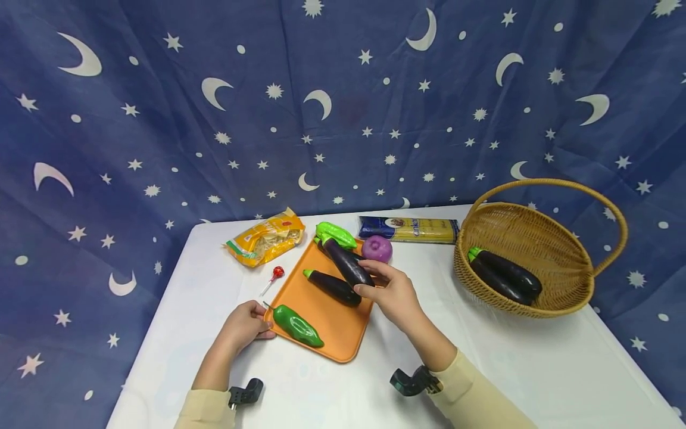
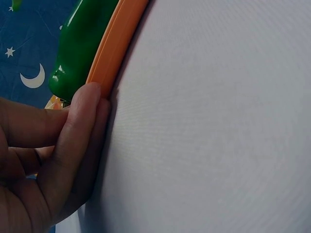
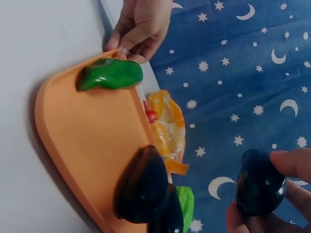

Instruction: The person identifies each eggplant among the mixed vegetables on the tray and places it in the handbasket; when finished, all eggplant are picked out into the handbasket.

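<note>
My right hand grips an eggplant by its blunt end, lifted over the orange tray; the right wrist view shows this eggplant between thumb and fingers. Under it, a second eggplant lies on the tray, and a third is partly hidden behind the held one. With thumb and fingers, my left hand pinches the tray's near-left corner, also seen in the left wrist view, where the tray rim meets the fingertips. Beside that hand lies a dark green pepper on the tray.
At the tray's far end are a light green pepper and a purple onion. Left of it lie a yellow bag and a red lollipop. A pasta packet is behind; a wicker basket holding eggplants stands right.
</note>
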The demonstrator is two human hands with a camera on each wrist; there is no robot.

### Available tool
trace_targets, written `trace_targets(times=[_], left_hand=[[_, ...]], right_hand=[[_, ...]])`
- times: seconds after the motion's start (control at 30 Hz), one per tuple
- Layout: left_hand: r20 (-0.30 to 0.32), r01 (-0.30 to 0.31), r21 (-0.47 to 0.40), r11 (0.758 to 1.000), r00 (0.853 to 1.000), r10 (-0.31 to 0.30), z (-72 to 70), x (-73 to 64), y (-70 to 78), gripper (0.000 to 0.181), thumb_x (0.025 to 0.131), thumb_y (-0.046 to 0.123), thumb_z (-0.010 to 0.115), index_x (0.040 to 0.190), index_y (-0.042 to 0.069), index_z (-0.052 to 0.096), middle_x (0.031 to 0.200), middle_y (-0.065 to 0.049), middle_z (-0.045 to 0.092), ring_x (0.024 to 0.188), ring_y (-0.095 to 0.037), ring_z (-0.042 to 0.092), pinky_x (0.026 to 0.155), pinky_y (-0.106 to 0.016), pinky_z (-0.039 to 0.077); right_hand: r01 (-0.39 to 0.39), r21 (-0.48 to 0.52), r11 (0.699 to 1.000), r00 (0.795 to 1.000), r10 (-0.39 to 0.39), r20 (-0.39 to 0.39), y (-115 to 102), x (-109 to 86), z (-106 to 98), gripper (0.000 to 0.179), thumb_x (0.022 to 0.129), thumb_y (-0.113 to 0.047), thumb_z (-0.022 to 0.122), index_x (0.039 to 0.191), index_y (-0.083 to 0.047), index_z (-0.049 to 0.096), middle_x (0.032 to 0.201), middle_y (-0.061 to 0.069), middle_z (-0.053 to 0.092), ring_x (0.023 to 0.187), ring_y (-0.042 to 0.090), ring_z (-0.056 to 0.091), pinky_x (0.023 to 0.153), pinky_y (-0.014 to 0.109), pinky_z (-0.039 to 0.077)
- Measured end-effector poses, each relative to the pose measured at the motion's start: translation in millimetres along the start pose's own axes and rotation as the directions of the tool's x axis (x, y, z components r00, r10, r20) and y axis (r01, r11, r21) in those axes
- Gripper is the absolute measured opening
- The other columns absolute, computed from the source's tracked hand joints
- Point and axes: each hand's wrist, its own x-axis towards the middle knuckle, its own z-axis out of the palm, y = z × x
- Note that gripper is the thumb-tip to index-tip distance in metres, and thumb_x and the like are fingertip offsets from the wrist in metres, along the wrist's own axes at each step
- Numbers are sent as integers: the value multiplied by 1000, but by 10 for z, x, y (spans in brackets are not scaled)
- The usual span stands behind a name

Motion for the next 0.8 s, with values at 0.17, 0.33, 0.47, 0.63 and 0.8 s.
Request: trace_targets(times=[0.17, 0.33, 0.47, 0.63, 0.8], left_hand=[[4, -8, -3, 1000, 1000, 8, 1, -2, 1, 21, 89, -10, 65, 107, -6, 54, 88, -16, 55, 66, -20, 71, 66, -34, 64], [8, -12, -7, 1000, 1000, 12, -6, -12, 1, 21, 89, -11, 64, 107, -7, 53, 87, -15, 54, 66, -20, 71, 66, -34, 64], [3, -7, -2, 1000, 1000, 7, -12, -19, -3, 22, 89, -11, 65, 107, -6, 54, 86, -14, 54, 66, -20, 70, 65, -33, 64], [6, -25, -10, 1000, 1000, 25, -5, -21, -9, 21, 89, -12, 65, 106, -7, 53, 85, -14, 54, 66, -19, 70, 66, -34, 64], [8, -32, -12, 999, 999, 32, -6, -18, -10, 20, 89, -12, 64, 106, -7, 53, 85, -15, 54, 66, -20, 70, 66, -34, 64]], right_hand=[[0, -9, 1000, 1000, 0, -6, -35, 15, -69, 48, 80, -10, 83, 126, -20, 70, 125, 6, 67, 111, 30, 65, 92, 43, 59], [4, 14, 1000, 1000, -4, -13, -65, 14, -133, 50, 80, -9, 83, 127, -19, 69, 127, 8, 66, 115, 31, 64, 94, 44, 58], [12, 40, 999, 1000, -11, -12, -102, 23, -183, 51, 80, -8, 83, 128, -18, 68, 126, 9, 67, 116, 30, 64, 96, 44, 57], [26, 51, 998, 1000, -26, -18, -138, 45, -272, 51, 81, -9, 83, 129, -16, 68, 125, 10, 67, 115, 30, 65, 97, 44, 56], [21, 72, 997, 999, -19, -28, -195, 56, -369, 52, 82, -9, 81, 132, -16, 66, 130, 13, 64, 117, 31, 64, 96, 43, 57]])
